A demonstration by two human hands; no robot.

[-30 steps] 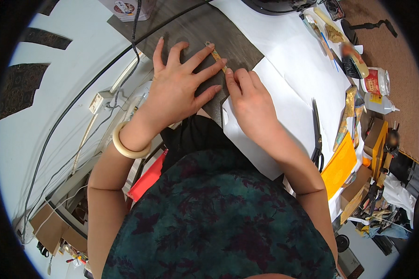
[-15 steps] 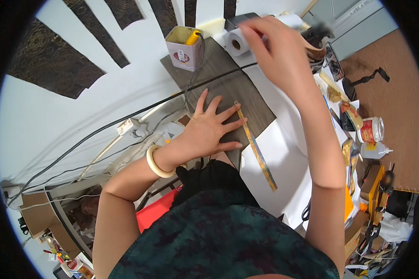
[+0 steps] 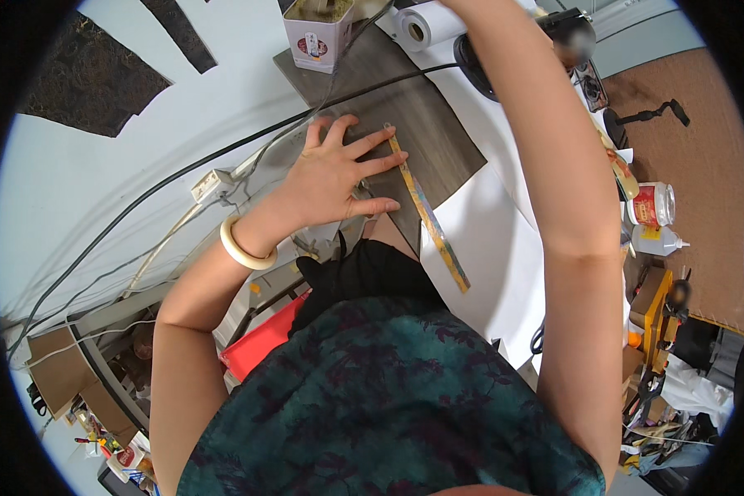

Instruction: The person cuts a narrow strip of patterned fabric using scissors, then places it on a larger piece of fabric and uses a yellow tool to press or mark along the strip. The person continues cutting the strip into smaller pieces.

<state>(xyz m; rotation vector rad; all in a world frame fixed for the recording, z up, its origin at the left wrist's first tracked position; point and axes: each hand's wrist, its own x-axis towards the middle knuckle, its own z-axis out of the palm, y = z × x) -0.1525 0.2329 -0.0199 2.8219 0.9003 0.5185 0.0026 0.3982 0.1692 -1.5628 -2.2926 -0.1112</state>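
One left hand (image 3: 331, 178) is pressing flat, fingers spread and released, on a dark grey wood-grain sheet (image 3: 413, 124) at upper centre, touching a long yellow ruler (image 3: 428, 217); the right arm is reaching past the top edge, its hand unseen.

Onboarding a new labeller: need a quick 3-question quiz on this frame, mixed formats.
1. True or false: the left hand lies flat, fingers spread, on the dark grey sheet.
2. Multiple choice: the yellow ruler lies A) in the tin, B) along the sheet's edge beside the left fingertips, C) on the floor.
3. Fill in: the right hand is ____ of the picture; only the right forearm shows, reaching up past the top edge.

Key: 1 true; 2 B; 3 out.
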